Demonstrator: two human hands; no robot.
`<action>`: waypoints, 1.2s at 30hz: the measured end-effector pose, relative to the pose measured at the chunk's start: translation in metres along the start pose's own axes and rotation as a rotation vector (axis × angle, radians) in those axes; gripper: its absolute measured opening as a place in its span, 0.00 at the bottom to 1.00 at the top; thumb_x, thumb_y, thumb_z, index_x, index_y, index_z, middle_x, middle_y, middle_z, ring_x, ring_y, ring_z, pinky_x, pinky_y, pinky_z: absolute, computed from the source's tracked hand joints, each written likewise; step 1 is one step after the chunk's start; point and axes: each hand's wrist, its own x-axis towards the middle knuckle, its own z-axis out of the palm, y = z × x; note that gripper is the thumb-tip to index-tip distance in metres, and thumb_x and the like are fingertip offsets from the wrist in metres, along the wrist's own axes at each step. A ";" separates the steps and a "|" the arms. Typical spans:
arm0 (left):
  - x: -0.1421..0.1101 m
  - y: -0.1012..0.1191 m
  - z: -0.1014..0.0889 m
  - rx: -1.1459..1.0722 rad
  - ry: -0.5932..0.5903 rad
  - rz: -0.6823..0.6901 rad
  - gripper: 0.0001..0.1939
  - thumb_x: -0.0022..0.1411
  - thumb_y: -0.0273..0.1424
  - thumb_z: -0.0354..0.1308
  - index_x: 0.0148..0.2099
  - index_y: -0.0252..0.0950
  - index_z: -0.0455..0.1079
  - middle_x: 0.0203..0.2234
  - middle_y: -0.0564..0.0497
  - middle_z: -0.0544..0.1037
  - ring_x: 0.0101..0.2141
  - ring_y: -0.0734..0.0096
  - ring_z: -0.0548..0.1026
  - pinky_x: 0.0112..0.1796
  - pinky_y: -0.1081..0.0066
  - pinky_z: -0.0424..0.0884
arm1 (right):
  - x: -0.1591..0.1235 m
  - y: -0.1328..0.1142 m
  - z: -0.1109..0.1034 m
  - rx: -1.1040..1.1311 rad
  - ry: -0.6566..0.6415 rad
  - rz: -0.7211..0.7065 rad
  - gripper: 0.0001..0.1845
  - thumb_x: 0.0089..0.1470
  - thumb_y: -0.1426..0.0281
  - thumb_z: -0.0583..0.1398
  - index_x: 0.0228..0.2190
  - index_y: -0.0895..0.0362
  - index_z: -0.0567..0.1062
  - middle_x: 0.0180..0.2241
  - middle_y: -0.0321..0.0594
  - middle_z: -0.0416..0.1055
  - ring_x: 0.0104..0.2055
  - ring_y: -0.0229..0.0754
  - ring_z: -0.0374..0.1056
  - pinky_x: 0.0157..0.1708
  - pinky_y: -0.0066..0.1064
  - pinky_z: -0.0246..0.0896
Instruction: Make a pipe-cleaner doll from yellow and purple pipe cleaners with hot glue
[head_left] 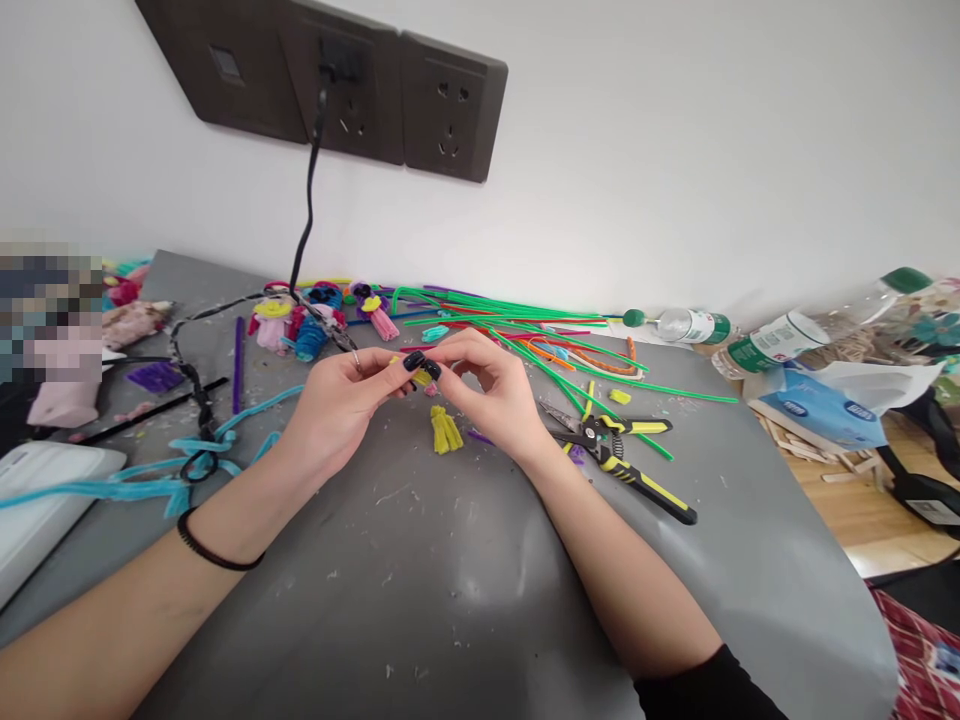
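Observation:
My left hand (345,400) and my right hand (487,385) meet above the grey table, fingertips pressed together. Pinched between them is a small yellow pipe cleaner piece (422,377), mostly hidden by fingers and dark nails. Just below the hands lies a bundle of yellow pipe cleaner (446,430), folded into a fringe shape. Beside my right wrist rest yellow-and-black wire pliers (619,450), jaws toward the wrist. Long green pipe cleaners (495,305) spread out behind the hands.
Small pipe cleaner dolls (274,325) stand at the back left. A black cable (311,190) runs down from the wall socket (341,60). Light blue pipe cleaners (142,490) lie across a white device (45,500). Plastic bottles (780,340) and a tissue pack (825,405) are at right.

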 end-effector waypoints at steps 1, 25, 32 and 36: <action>0.000 0.000 0.000 0.004 -0.003 0.004 0.19 0.38 0.44 0.81 0.27 0.38 0.81 0.24 0.50 0.79 0.28 0.72 0.72 0.31 0.70 0.69 | 0.000 0.000 0.000 -0.001 -0.001 0.004 0.03 0.60 0.70 0.64 0.36 0.53 0.81 0.37 0.40 0.76 0.39 0.40 0.72 0.34 0.33 0.69; 0.005 -0.005 -0.006 -0.113 -0.144 -0.075 0.17 0.43 0.43 0.80 0.25 0.38 0.80 0.25 0.51 0.79 0.29 0.72 0.74 0.32 0.72 0.72 | 0.001 -0.001 -0.003 -0.074 0.017 -0.003 0.05 0.62 0.68 0.63 0.35 0.52 0.81 0.38 0.40 0.78 0.39 0.39 0.72 0.33 0.32 0.67; 0.005 -0.003 -0.006 0.055 -0.050 0.034 0.16 0.45 0.43 0.79 0.28 0.38 0.80 0.25 0.49 0.80 0.27 0.70 0.73 0.30 0.69 0.70 | 0.001 -0.004 -0.004 -0.063 0.001 -0.004 0.05 0.63 0.68 0.63 0.36 0.52 0.81 0.37 0.41 0.77 0.39 0.41 0.72 0.34 0.34 0.67; 0.005 -0.002 -0.008 0.169 -0.003 0.088 0.18 0.44 0.44 0.78 0.30 0.38 0.80 0.25 0.49 0.80 0.27 0.67 0.75 0.30 0.68 0.72 | 0.001 -0.003 -0.003 -0.104 0.005 0.005 0.05 0.63 0.68 0.63 0.35 0.52 0.81 0.37 0.41 0.77 0.39 0.41 0.72 0.34 0.33 0.68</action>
